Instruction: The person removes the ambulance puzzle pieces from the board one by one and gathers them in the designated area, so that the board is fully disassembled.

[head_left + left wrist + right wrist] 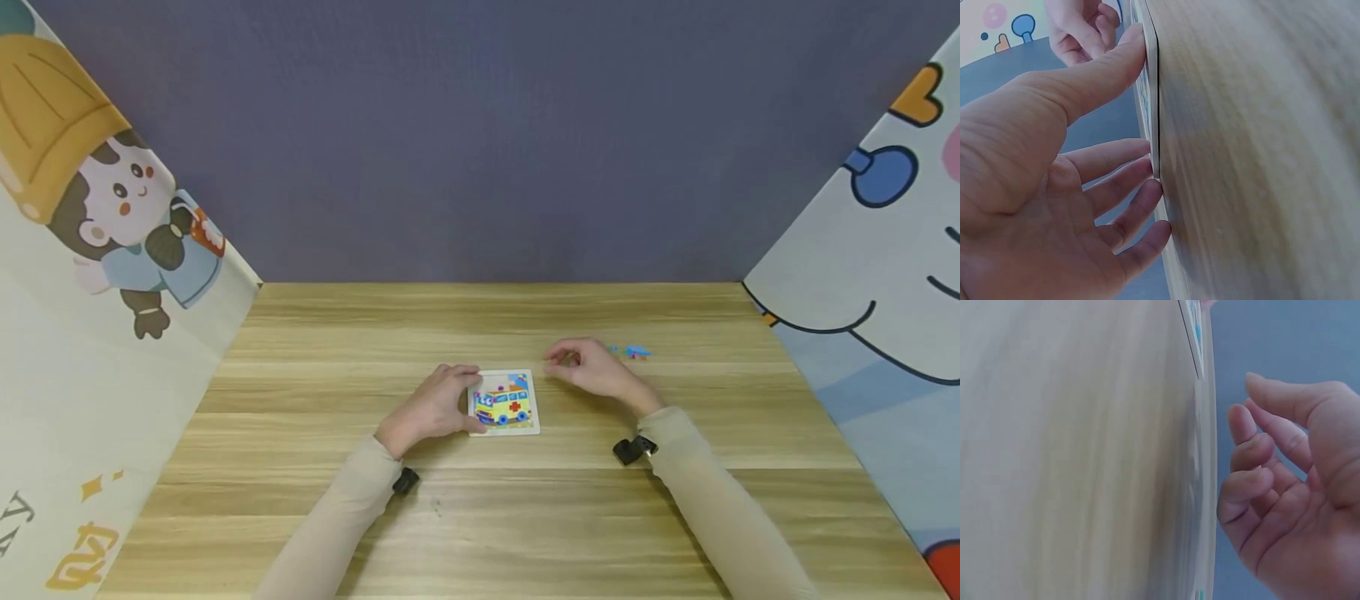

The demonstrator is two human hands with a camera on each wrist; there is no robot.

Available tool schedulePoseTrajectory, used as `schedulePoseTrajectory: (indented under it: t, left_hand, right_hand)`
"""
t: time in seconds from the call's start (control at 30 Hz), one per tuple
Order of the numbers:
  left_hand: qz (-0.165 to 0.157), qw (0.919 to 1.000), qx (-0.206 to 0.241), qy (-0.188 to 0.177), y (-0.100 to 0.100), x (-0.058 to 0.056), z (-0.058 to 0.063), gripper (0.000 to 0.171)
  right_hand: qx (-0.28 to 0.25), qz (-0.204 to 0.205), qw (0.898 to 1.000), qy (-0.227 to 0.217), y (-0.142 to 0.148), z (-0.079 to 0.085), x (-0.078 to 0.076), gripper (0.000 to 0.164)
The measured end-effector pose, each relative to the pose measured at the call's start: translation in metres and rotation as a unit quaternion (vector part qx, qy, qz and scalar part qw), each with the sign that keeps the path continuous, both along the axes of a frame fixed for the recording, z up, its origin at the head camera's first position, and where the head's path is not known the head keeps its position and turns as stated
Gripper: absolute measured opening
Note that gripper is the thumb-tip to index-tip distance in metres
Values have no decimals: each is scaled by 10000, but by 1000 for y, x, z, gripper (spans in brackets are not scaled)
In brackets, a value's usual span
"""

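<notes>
A small square jigsaw puzzle [504, 403] with a pale frame lies flat on the table, showing a yellow ambulance with a red cross. My left hand [435, 406] holds it at its left side, thumb at the near edge and fingers at the far edge. In the left wrist view, the left thumb [1116, 59] lies over the frame's edge. To the right of the puzzle, my right hand [592, 367] hovers with bent fingers. In the right wrist view its thumb and index tips are close but apart, and no piece shows between them.
Several small blue and coloured pieces [637, 352] lie on the wooden table [510, 533] beyond the right hand. A dark wall [495, 150] rises at the table's back, with cartoon-printed panels on both sides.
</notes>
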State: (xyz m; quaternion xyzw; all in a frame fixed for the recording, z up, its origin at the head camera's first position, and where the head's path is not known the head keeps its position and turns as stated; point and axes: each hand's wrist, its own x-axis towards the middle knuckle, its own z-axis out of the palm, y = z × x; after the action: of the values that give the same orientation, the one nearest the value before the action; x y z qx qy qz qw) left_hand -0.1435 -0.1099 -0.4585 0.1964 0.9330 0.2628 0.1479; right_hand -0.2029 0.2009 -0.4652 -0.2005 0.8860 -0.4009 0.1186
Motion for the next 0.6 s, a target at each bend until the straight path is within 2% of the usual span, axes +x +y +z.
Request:
schedulePoseTrajectory:
  t: [0.27, 0.6]
  left_hand:
    - [32, 10000, 63, -27, 2, 0, -1, 87]
    - [1, 10000, 60, 30, 2, -2, -2, 86]
  right_hand:
    - [145, 84, 9997, 168, -26, -4, 2, 25]
    - [167, 284, 9994, 96, -49, -8, 2, 22]
